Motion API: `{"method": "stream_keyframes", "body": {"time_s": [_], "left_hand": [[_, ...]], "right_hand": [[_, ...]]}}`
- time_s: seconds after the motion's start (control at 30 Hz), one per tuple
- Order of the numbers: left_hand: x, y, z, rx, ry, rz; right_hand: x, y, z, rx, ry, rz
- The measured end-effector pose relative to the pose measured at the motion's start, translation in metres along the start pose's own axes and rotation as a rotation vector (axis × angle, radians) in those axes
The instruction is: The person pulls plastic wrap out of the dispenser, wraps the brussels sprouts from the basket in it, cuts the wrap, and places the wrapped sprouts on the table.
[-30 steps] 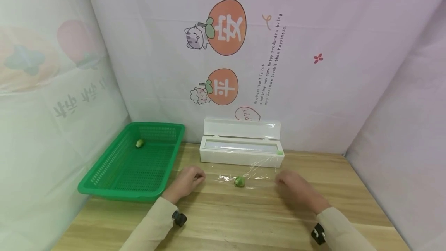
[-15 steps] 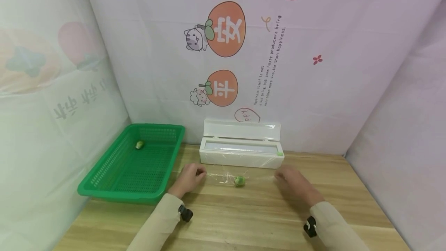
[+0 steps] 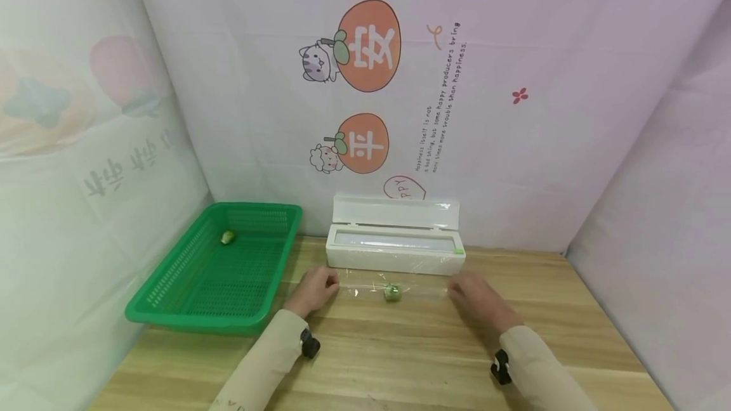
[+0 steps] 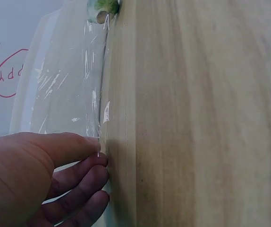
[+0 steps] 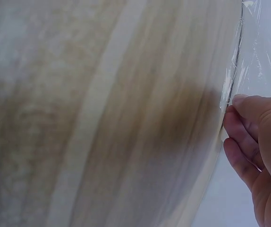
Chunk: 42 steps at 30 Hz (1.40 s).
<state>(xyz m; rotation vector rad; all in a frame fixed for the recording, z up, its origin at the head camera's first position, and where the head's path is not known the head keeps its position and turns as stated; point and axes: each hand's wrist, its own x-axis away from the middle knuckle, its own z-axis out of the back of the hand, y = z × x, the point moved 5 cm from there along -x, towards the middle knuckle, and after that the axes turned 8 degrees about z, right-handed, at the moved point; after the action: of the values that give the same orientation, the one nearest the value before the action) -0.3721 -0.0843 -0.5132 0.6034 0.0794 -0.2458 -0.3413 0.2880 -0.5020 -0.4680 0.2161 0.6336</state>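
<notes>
In the head view a sheet of clear cling film stretches between the two hands. A small Brussels sprout sits at the film's middle, with film over it and creases running out to both sides. My left hand pinches the film's left end between thumb and fingers. At the other end, my right hand pinches it too. The left wrist view has the sprout's cut stem at the top, and the film's edge runs from it down to the left thumb. From the right wrist, the film appears bunched at the fingertips.
Just behind the film stands a white cling film dispenser, its lid raised against the printed backdrop. A green plastic basket lies at the left with another sprout inside. White cloth walls enclose the wooden table.
Both hands have moved slightly forward and the right one a little inward. The film has narrowed into a tauter strip around the sprout, which has shifted slightly toward the dispenser.
</notes>
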Motion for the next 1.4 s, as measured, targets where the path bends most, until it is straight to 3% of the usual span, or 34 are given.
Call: {"method": "stream_keyframes", "body": {"time_s": [0.4,0.67,1.07,1.27,1.4], "left_hand": [[-0.004,0.005,0.002,-0.09,-0.003,0.009],[-0.002,0.006,0.001,-0.137,-0.006,-0.007],[-0.001,0.009,0.004,-0.151,0.007,-0.026],[0.002,0.008,0.011,-0.135,0.016,0.007],[0.006,0.018,0.019,-0.121,0.066,-0.029]], "right_hand": [[-0.001,0.003,-0.004,0.015,-0.036,-0.052],[0.005,0.013,0.0,-0.002,-0.083,-0.199],[0.019,0.031,0.016,-0.037,-0.11,-0.303],[0.015,0.016,0.025,-0.033,-0.089,-0.229],[0.003,-0.003,0.03,-0.018,-0.068,-0.12]]}}
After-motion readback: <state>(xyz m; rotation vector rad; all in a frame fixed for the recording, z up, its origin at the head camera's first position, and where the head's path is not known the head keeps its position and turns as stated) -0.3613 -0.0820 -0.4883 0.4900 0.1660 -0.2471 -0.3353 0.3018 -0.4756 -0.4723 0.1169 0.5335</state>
